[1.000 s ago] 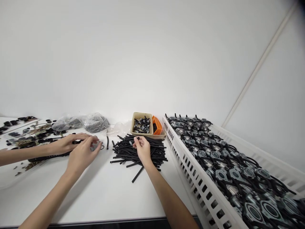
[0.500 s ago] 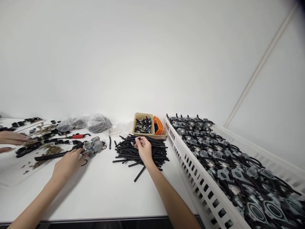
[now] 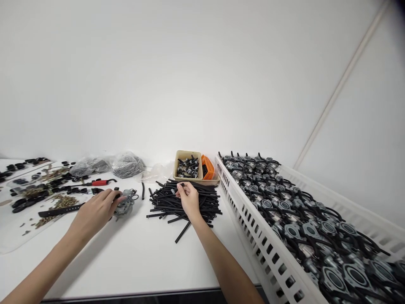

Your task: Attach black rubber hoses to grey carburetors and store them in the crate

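Note:
At the left of the white table, my left hand (image 3: 100, 210) grips a grey metal carburetor (image 3: 125, 204) from its near left side. The carburetor has black fittings on top and a thin black loop at its right. Over a heap of black rubber hoses (image 3: 202, 202) is my right hand (image 3: 189, 196), thumb and fingers pinched together. Between them shows a small black part with a grey end (image 3: 173, 191); its exact kind is unclear. A lone short hose (image 3: 143, 191) lies between the carburetor and the heap.
A white slotted crate (image 3: 268, 253) full of carburetors fills the right side. Behind the heap stand a yellow bin (image 3: 174, 165) of small hose parts and an orange basket (image 3: 209, 169). Plastic bags (image 3: 128, 164), a red-handled tool (image 3: 100, 183), brass pieces and black rings lie left.
My left hand has turned and slightly lifted the carburetor. My right hand keeps its pinch over the hoses. Another person's hand at the far left has gone from view.

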A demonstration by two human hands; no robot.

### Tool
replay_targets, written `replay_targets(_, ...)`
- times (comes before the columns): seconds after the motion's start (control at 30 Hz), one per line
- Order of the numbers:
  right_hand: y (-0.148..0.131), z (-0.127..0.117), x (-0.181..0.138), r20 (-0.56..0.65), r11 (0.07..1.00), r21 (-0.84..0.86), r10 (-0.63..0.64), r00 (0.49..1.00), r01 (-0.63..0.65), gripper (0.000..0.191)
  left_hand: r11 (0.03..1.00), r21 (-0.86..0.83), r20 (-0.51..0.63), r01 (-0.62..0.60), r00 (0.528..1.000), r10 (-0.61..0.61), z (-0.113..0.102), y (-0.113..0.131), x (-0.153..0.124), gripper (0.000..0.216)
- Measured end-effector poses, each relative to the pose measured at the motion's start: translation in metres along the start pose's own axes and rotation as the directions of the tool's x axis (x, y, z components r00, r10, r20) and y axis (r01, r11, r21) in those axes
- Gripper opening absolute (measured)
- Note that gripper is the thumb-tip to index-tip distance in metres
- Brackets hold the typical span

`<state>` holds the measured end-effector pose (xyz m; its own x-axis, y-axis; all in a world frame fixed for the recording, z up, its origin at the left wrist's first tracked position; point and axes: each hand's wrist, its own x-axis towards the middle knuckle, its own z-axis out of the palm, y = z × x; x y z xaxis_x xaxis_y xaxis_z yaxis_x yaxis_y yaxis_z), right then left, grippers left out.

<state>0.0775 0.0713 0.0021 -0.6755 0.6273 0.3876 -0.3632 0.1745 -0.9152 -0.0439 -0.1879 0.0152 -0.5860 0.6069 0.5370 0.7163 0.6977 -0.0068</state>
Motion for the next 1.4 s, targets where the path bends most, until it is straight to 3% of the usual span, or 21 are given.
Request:
replay_targets(0.17, -0.002, 0.000, -0.001, -0.003, 1.000, -0.005, 0.000, 1.000, 0.000, 0.025, 0.949, -0.313, 0.119, 0.050, 0.993, -0.013, -0.015, 0.026, -0.007, 0.049)
replay_targets(0.3, -0.003, 0.000, -0.001, -0.004, 1.000, -0.005, 0.000, 1.000, 0.000, 0.025, 0.907, -0.421, 0.190, 0.029, 0.980, 0.057, -0.025, 0.055, -0.015, 0.049)
replay_targets(0.43, -0.003, 0.000, -0.001, -0.006, 1.000, -0.001, 0.001, 1.000, -0.001, 0.027, 0.888, -0.455, 0.139, -0.063, 0.980, 0.141, -0.025, 0.075, -0.018, 0.045)
replay_targets(0.5, -0.002, 0.000, 0.000, -0.005, 1.000, 0.002, 0.002, 1.000, -0.002, 0.028, 0.882, -0.468, 0.094, -0.064, 0.988, 0.122, -0.021, 0.076, -0.021, 0.040)
replay_targets(0.57, -0.002, 0.000, 0.000, -0.001, 1.000, 0.005, 0.003, 1.000, -0.003, 0.028, 0.853, -0.521, 0.072, 0.020, 0.997, 0.020, -0.014, 0.073, -0.027, 0.043)
replay_targets(0.63, -0.003, 0.000, 0.000, 0.000, 1.000, 0.006, 0.002, 1.000, -0.002, 0.028, 0.758, -0.634, 0.108, 0.153, 0.988, -0.109, -0.006, 0.071, -0.036, 0.069)
replay_targets(0.7, -0.003, 0.000, 0.000, 0.000, 1.000, 0.005, 0.002, 1.000, -0.002, 0.027, 0.597, -0.749, 0.232, 0.287, 0.958, -0.169, 0.000, 0.073, -0.045, 0.093)
replay_targets(0.77, -0.003, 0.000, -0.001, 0.001, 1.000, 0.004, 0.003, 1.000, -0.003, 0.026, 0.473, -0.775, 0.381, 0.419, 0.907, -0.178, 0.001, 0.078, -0.051, 0.103)
replay_targets(0.87, -0.003, 0.000, -0.001, 0.002, 1.000, 0.005, 0.003, 1.000, -0.003, 0.024, 0.407, -0.758, 0.466, 0.509, 0.860, -0.208, -0.002, 0.090, -0.053, 0.092)
replay_targets(1.0, -0.003, 0.000, -0.001, -0.001, 1.000, 0.010, -0.002, 1.000, 0.002, 0.025, 0.407, -0.778, 0.441, 0.479, 0.877, -0.190, -0.004, 0.095, -0.049, 0.067)
replay_targets(1.1, -0.004, 0.000, -0.002, 0.002, 1.000, 0.015, -0.009, 1.000, 0.009, 0.026, 0.536, -0.770, 0.306, 0.345, 0.938, -0.163, 0.000, 0.091, -0.047, 0.063)
replay_targets(1.2, -0.005, 0.000, -0.002, 0.004, 0.999, 0.026, -0.019, 1.000, 0.019, 0.026, 0.738, -0.674, -0.065, -0.002, 0.996, -0.057, 0.003, 0.087, -0.035, 0.063)
replay_targets(1.23, -0.005, 0.000, -0.001, -0.001, 0.999, 0.029, -0.025, 1.000, 0.025, 0.027, 0.796, -0.584, -0.227, -0.158, 0.973, 0.027, 0.003, 0.086, -0.028, 0.061)
replay_targets(1.27, -0.006, -0.001, -0.001, -0.009, 0.999, 0.032, -0.031, 0.999, 0.031, 0.027, 0.831, -0.458, -0.386, -0.316, 0.913, 0.134, 0.002, 0.087, -0.020, 0.057)
replay_targets(1.3, -0.006, -0.001, 0.000, -0.020, 0.999, 0.033, -0.039, 0.999, 0.039, 0.027, 0.837, -0.318, -0.512, -0.445, 0.824, 0.244, 0.001, 0.088, -0.011, 0.052)
replay_targets(1.37, -0.007, -0.004, 0.001, -0.052, 0.998, 0.030, -0.057, 0.997, 0.059, 0.027, 0.805, -0.131, -0.627, -0.578, 0.678, 0.384, 0.001, 0.094, 0.008, 0.045)
replay_targets(1.4, -0.008, -0.005, 0.002, -0.072, 0.997, 0.026, -0.068, 0.995, 0.070, 0.027, 0.793, -0.090, -0.657, -0.602, 0.635, 0.407, 0.001, 0.098, 0.017, 0.043)
